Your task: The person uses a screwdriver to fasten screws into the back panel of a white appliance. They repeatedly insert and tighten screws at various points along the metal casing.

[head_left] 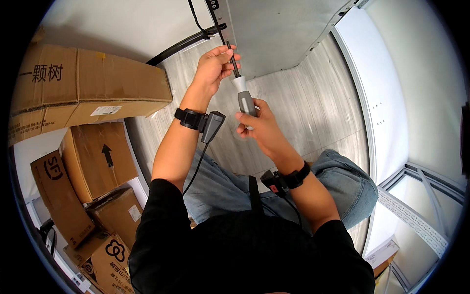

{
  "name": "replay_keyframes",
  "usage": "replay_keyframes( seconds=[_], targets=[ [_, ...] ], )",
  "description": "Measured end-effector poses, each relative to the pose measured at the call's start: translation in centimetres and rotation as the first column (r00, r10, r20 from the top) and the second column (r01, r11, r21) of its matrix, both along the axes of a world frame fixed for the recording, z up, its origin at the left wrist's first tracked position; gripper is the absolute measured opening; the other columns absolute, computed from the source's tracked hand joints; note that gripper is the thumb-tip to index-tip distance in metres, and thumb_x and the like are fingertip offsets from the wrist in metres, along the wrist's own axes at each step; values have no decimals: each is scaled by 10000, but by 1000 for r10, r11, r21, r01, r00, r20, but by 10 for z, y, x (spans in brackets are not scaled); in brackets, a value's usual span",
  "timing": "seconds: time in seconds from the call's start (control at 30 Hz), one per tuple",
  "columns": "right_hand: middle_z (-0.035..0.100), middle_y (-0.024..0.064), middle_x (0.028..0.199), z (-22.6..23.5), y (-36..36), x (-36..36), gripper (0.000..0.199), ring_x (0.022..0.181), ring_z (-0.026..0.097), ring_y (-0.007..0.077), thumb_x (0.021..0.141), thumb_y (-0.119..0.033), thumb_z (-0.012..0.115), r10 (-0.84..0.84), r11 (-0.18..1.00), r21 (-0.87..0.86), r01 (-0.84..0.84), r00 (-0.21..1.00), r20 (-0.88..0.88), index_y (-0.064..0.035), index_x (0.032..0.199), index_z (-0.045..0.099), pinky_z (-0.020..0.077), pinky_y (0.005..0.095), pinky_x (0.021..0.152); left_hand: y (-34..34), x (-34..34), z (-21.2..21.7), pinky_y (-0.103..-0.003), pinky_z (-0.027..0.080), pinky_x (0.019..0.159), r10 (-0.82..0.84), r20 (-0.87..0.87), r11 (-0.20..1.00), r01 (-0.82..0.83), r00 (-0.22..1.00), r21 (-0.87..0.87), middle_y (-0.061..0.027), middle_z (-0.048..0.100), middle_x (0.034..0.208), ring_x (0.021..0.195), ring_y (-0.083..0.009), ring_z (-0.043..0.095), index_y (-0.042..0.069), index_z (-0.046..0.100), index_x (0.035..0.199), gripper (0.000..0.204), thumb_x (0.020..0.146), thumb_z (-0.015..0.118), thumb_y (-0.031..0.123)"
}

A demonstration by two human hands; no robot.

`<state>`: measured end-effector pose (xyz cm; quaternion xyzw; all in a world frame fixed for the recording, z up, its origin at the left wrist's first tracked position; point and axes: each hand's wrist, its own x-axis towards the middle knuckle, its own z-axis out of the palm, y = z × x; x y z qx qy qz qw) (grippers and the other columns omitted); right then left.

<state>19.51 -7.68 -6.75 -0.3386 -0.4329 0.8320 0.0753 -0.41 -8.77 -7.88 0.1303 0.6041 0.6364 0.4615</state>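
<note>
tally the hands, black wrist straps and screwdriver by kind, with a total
Hands: 2, left hand and right hand
Black wrist straps: 2, left strap and right strap
Screwdriver: 1
Total: 5

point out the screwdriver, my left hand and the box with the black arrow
Screwdriver (240, 84): head view, on the pale collar ahead of its grey handle.
Left hand (211, 69): head view, between wrist and fingers.
Box with the black arrow (97, 164): head view, on the printed face, beside the arrow.
</note>
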Motion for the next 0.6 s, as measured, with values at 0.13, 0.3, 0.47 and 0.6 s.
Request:
replay_keyframes(
  seconds=[0.13, 0.3, 0.47, 0.6],
  targets=[
    [550, 83, 860, 1, 3, 3, 383, 659, 573, 179, 921, -313, 525, -43, 983, -179, 32, 997, -60, 10, 1112, 448, 462, 319, 596, 2, 3, 4, -213, 491, 651, 27, -3, 1000, -27, 1000, -16, -37, 646, 922, 762, -113, 637, 57, 564, 1128, 219, 947, 493, 158],
    [549, 94, 870, -5, 6, 5, 366, 655, 573, 180, 937, -308, 500, -50, 954, -299, 1, 987, -154, 11, 1109, 449, 460, 320, 604, -3, 3, 9, -212, 491, 654, -49, 90, 994, 40, 995, 98, -50, 647, 931, 794, -123, 646, 53, 559, 1138, 231, 946, 493, 162],
    [518, 99, 908, 1, 3, 4, 398, 621, 569, 161, 913, -333, 545, -32, 987, -157, 30, 999, -13, 25, 1070, 475, 453, 293, 557, 2, 4, 3, -206, 477, 615, 2, -6, 1000, -2, 1000, 15, -42, 649, 905, 769, -112, 642, 66, 571, 1098, 205, 936, 524, 181],
    [506, 99, 911, 6, 0, 3, 408, 582, 559, 152, 899, -333, 568, -56, 996, -64, 57, 998, 15, 32, 1061, 487, 443, 274, 525, 6, 5, 0, -195, 454, 583, 49, -40, 998, -50, 998, -40, -22, 651, 874, 741, -99, 636, 85, 579, 1051, 178, 922, 560, 206]
  ],
)
